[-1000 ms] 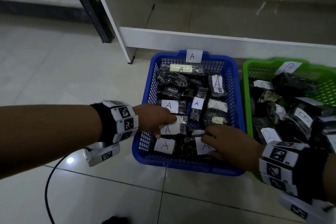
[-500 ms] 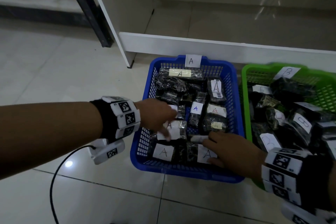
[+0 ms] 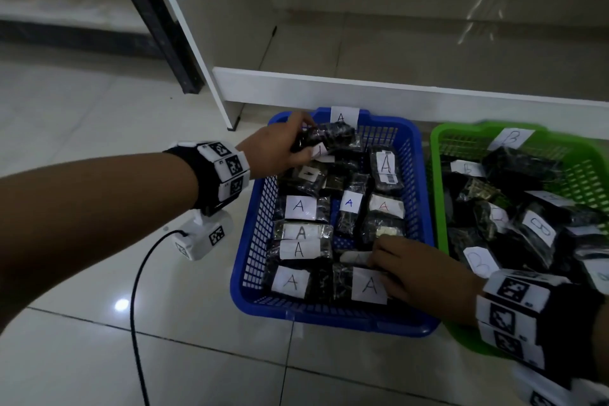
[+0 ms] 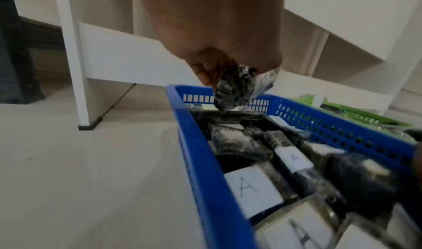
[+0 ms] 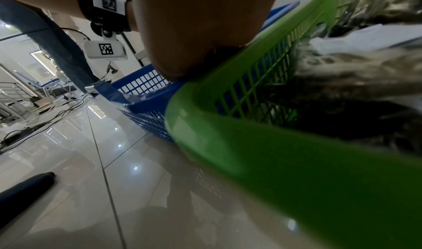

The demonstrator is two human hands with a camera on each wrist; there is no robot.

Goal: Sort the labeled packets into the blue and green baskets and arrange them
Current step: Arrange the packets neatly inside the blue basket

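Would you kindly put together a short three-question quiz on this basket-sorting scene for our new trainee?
1. True or false: the left hand grips a dark packet at the far end of the blue basket.
2. Which letter is on the tag at the far rim of the green basket? a) A b) B c) C
3. Fill in: the right hand rests on packets at the ___ end of the blue basket.

Key:
1. True; the left wrist view shows fingers curled round it above the rim.
2. b; the blue basket's tag reads A.
3. near
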